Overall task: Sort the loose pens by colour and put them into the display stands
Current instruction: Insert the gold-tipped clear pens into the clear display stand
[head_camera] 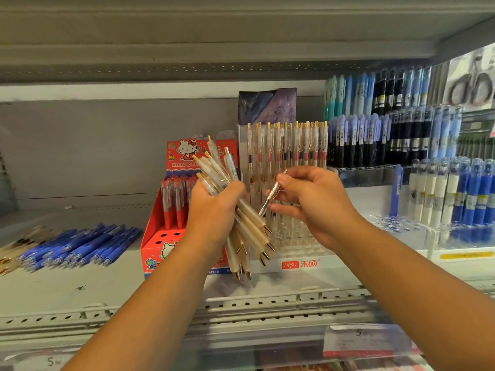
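My left hand [211, 210] grips a bundle of several cream pens with gold tips [249, 231], fanned out above and below the fist. My right hand [310, 202] pinches a single clear pen [270, 196], tilted, its tip pointing down towards the bundle. Both hands hover in front of a clear acrylic display stand [292, 253] labelled "hesu", whose back rows hold several matching gold-capped pens [289, 145] upright. On the shelf at the left lies a pile of loose blue pens [80, 247]. A few loose cream and gold pens [10, 250] lie at the far left edge.
A red Hello Kitty box [160, 236] with red pens stands left of the clear stand, partly behind my left hand. Tiered racks of purple, black and blue pens [401, 135] fill the right side. The grey shelf front edge [241, 306] runs below my arms.
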Demonstrator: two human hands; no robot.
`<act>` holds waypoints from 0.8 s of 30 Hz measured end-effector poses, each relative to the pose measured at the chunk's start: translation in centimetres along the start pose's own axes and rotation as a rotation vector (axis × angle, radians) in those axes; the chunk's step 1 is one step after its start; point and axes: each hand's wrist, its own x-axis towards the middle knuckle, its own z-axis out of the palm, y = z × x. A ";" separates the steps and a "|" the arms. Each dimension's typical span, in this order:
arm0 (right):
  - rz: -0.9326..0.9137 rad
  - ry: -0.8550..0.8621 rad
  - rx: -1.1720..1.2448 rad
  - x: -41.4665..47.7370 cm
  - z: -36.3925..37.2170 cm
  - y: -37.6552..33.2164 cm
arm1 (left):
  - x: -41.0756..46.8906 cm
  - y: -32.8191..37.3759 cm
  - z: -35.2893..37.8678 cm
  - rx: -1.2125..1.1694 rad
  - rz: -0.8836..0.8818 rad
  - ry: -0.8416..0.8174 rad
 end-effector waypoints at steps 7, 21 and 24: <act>0.099 0.058 0.095 0.2 -0.8 -0.2 | -0.2 0.5 0.1 -0.091 -0.039 0.011; 0.051 0.286 0.117 2.0 -3.2 -0.2 | -0.2 0.7 -0.1 -0.177 -0.020 0.055; -0.119 0.305 -0.138 2.3 -3.9 -0.3 | -0.2 0.6 0.2 -0.132 -0.014 0.032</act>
